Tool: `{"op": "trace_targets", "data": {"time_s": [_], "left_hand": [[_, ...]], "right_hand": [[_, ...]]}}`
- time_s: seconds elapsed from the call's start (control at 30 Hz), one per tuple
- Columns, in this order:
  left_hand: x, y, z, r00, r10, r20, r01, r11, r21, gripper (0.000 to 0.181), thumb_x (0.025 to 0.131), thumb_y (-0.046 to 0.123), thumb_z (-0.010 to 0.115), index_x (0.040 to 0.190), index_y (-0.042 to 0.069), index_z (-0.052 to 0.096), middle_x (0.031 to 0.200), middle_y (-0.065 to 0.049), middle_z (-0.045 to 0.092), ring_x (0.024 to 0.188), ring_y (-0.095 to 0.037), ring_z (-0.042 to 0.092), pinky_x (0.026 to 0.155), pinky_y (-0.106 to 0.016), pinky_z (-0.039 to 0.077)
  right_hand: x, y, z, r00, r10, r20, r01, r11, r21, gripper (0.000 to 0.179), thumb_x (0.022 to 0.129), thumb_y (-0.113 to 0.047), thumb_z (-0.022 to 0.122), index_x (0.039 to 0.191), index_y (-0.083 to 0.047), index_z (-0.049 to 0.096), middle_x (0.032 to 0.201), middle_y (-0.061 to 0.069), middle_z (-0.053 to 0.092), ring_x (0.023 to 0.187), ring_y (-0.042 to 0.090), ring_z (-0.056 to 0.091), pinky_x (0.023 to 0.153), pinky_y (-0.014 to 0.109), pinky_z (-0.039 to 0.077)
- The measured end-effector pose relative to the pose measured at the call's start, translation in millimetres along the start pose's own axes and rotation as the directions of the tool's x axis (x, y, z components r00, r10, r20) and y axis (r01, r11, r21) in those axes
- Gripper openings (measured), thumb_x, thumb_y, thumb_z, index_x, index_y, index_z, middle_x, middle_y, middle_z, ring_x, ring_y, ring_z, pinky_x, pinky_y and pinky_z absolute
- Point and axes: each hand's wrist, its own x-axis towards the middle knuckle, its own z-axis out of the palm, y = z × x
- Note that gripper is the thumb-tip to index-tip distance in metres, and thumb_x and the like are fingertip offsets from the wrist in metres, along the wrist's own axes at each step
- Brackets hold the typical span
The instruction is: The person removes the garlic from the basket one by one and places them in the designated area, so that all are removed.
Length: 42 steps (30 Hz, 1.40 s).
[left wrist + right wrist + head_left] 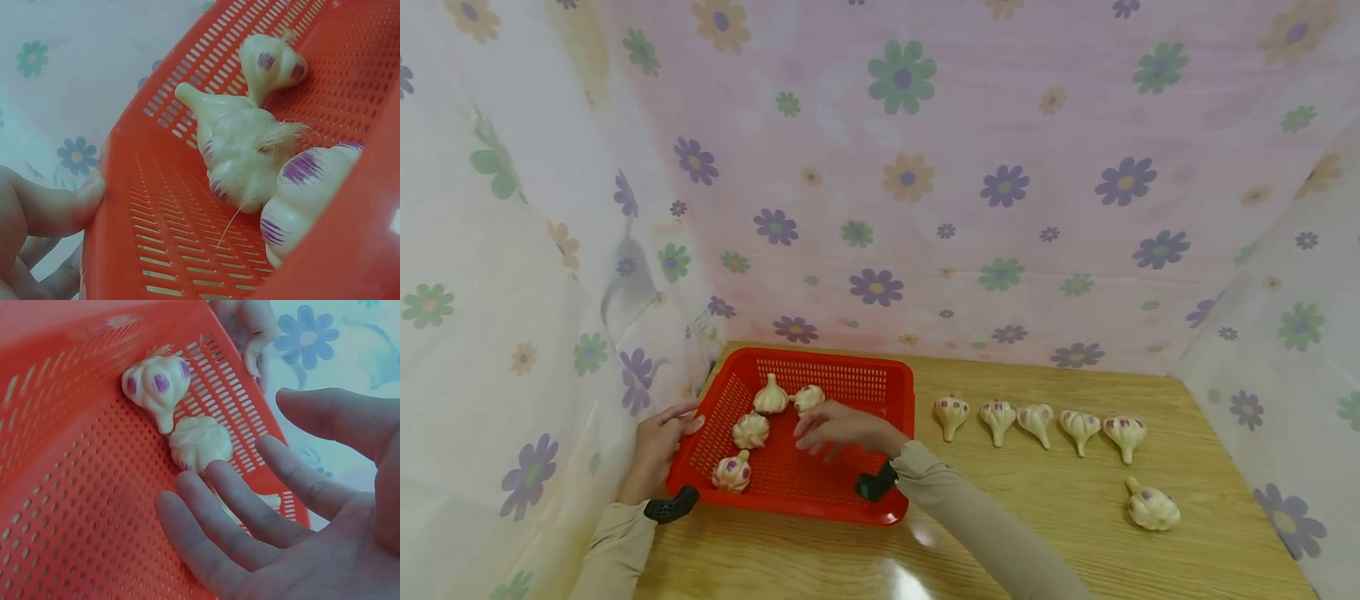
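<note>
A red plastic basket (pixel 820 506) with slotted sides stands on the table, holding several garlic bulbs toward its left and back. My left hand (pixel 657 442) holds its left rim; in the left wrist view the thumb (pixel 75 203) lies against the rim, with the other fingers partly hidden behind it. Over the basket's inside hovers my right hand (pixel 850 429), its fingers spread and holding nothing. A garlic bulb (pixel 808 399) at the back is nearest to it in the head view. Beyond its fingertips, the right wrist view shows a purple-marked bulb (pixel 157 384) and a paler one (pixel 200 444).
Right of the basket, several more garlic bulbs (pixel 997 421) lie in a row on the wooden table (pixel 1030 517). One bulb (pixel 1153 508) lies apart, nearer the front right. Flower-patterned sheets (pixel 880 225) enclose the back and both sides.
</note>
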Motion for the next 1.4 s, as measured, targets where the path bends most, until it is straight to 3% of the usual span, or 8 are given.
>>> {"op": "trace_targets", "data": {"time_s": [0.13, 0.4, 0.63, 0.87, 1.03, 1.13, 1.27, 1.4], "left_hand": [[-0.4, -0.2, -1.9, 1.0, 0.001, -0.003, -0.001, 1.0, 0.004, 0.054, 0.09, 0.013, 0.062, 0.139, 0.001, 0.045, 0.105, 0.0, 0.061, 0.079, -0.011, 0.063, 0.07, -0.031, 0.055], [-0.2, 0.0, -0.6, 1.0, 0.004, -0.006, -0.004, 1.0, -0.005, 0.053, 0.089, 0.013, 0.063, 0.139, 0.002, 0.046, 0.095, 0.007, 0.061, 0.078, -0.012, 0.063, 0.07, -0.03, 0.054], [-1.7, 0.3, 0.1, 0.999, 0.027, -0.023, -0.027, 1.0, 0.0, 0.052, 0.089, 0.01, 0.061, 0.137, -0.001, 0.046, 0.09, 0.005, 0.061, 0.075, -0.012, 0.063, 0.067, -0.03, 0.054], [-2.3, -0.2, 2.0, 0.998, 0.045, -0.036, -0.044, 0.999, 0.01, 0.05, 0.089, 0.008, 0.06, 0.136, -0.002, 0.048, 0.085, 0.005, 0.062, 0.073, -0.012, 0.062, 0.065, -0.028, 0.054], [0.7, -0.8, 4.7, 0.997, 0.064, -0.047, -0.063, 0.997, 0.036, 0.046, 0.09, 0.01, 0.059, 0.134, -0.001, 0.051, 0.095, 0.0, 0.064, 0.075, -0.011, 0.061, 0.067, -0.027, 0.053], [2.4, -0.3, 5.8, 0.996, 0.069, -0.054, -0.066, 0.996, 0.061, 0.045, 0.09, 0.01, 0.059, 0.133, -0.001, 0.052, 0.097, 0.0, 0.065, 0.075, -0.01, 0.06, 0.066, -0.026, 0.053], [1.7, 0.4, 5.7, 0.996, 0.07, -0.062, -0.065, 0.995, 0.072, 0.045, 0.089, 0.01, 0.06, 0.132, -0.002, 0.053, 0.101, -0.003, 0.064, 0.074, -0.009, 0.06, 0.065, -0.025, 0.052], [0.6, -0.2, 4.3, 0.995, 0.061, -0.075, -0.056, 0.996, 0.07, 0.044, 0.089, 0.01, 0.06, 0.132, -0.001, 0.054, 0.11, -0.008, 0.063, 0.073, -0.009, 0.06, 0.064, -0.025, 0.052]], "right_hand": [[12.8, -3, 8, 1.0, 0.022, 0.006, -0.022, 1.0, 0.002, 0.03, 0.089, -0.017, 0.064, 0.111, 0.002, 0.061, 0.101, 0.009, 0.065, 0.097, 0.039, 0.061, 0.076, 0.045, 0.054], [40.9, -5, 25, 0.998, 0.057, 0.019, -0.057, 0.998, -0.006, 0.029, 0.088, -0.02, 0.067, 0.11, -0.002, 0.063, 0.103, 0.012, 0.064, 0.094, 0.036, 0.063, 0.07, 0.038, 0.055], [65.4, -5, 42, 0.995, 0.07, 0.074, -0.068, 0.997, -0.026, 0.03, 0.089, -0.014, 0.063, 0.115, 0.001, 0.063, 0.098, 0.007, 0.065, 0.089, 0.03, 0.064, 0.069, 0.037, 0.054], [80.2, -9, 53, 0.983, 0.141, 0.117, -0.138, 0.99, -0.033, 0.03, 0.089, -0.015, 0.063, 0.116, -0.002, 0.063, 0.096, 0.005, 0.065, 0.093, 0.031, 0.063, 0.071, 0.04, 0.054], [87.9, -11, 57, 0.97, 0.192, 0.148, -0.184, 0.98, -0.071, 0.034, 0.088, -0.019, 0.066, 0.119, -0.007, 0.063, 0.1, 0.002, 0.063, 0.093, 0.029, 0.062, 0.072, 0.04, 0.053], [91.0, -11, 57, 0.965, 0.205, 0.162, -0.182, 0.972, -0.147, 0.036, 0.088, -0.019, 0.065, 0.121, -0.007, 0.062, 0.102, 0.0, 0.062, 0.095, 0.025, 0.06, 0.077, 0.037, 0.051], [94.4, -7, 56, 0.957, 0.19, 0.221, -0.132, 0.959, -0.252, 0.038, 0.089, -0.021, 0.061, 0.125, -0.009, 0.058, 0.105, -0.002, 0.06, 0.099, 0.018, 0.057, 0.085, 0.031, 0.047], [97.5, -1, 57, 0.937, 0.19, 0.294, -0.135, 0.971, -0.197, 0.049, 0.088, -0.021, 0.06, 0.134, -0.008, 0.049, 0.111, -0.001, 0.058, 0.1, 0.018, 0.058, 0.086, 0.032, 0.047]]}}
